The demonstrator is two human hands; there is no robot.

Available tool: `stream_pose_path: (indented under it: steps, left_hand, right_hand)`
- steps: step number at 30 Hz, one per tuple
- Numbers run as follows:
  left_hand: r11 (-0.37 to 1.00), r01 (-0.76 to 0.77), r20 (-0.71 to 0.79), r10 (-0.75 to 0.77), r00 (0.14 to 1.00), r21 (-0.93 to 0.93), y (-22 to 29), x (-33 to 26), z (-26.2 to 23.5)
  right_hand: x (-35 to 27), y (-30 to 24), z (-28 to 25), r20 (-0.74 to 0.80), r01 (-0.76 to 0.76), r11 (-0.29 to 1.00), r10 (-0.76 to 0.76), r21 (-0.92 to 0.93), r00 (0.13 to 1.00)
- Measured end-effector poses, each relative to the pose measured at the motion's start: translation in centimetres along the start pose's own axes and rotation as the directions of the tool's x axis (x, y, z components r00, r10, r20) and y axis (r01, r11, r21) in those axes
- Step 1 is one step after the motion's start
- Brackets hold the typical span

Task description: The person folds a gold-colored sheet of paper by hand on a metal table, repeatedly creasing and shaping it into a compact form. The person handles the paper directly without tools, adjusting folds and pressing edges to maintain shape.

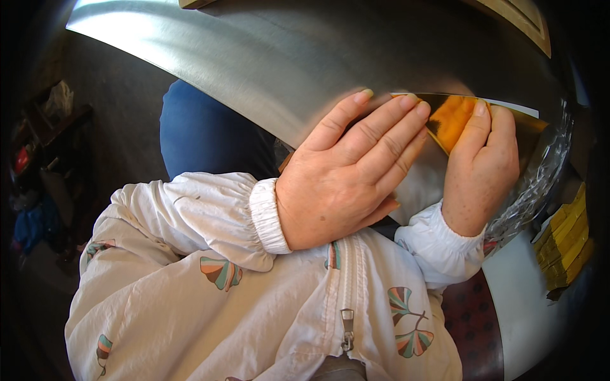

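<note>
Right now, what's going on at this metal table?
A person in a pale patterned jacket works with both bare hands at the edge of a brushed metal table. The left hand lies flat, fingers spread, pressing down on a shiny gold-orange sheet. The right hand rests its fingers on the same sheet from the other side. To the right sit crinkled clear plastic wrap and a stack of yellow sheets. Whether the sheet is being folded or smoothed is not clear.

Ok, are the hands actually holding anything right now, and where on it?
Both hands press a gold foil sheet flat on the metal table: left hand on its left end, right hand fingertips on its middle. Nothing is gripped.
</note>
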State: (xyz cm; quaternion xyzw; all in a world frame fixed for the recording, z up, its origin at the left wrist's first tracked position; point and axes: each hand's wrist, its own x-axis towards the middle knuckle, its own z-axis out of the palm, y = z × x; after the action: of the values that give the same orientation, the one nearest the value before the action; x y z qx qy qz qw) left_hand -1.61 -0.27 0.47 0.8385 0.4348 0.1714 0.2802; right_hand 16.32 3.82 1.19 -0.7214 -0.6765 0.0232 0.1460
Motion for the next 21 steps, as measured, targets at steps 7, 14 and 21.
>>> stream_pose_path:
  steps: [7,14,21]
  left_hand:
    - [0.999,0.001,0.024,-0.002,1.000,0.047,-0.07,0.17,-0.09]
    - [0.994,0.013,-0.001,-0.013,1.000,0.109,0.13,0.20,0.10]
    - [0.964,-0.099,0.110,0.073,0.991,0.248,-0.10,0.84,-0.48]
  right_hand:
    - [0.10,-0.02,0.03,0.009,-0.001,1.000,0.001,-0.009,1.000]
    - [-0.10,-0.21,0.05,0.029,-0.077,0.995,0.079,-0.060,0.996]
    - [-0.31,-0.48,0.13,-0.002,-0.033,0.991,0.033,-0.132,0.999]
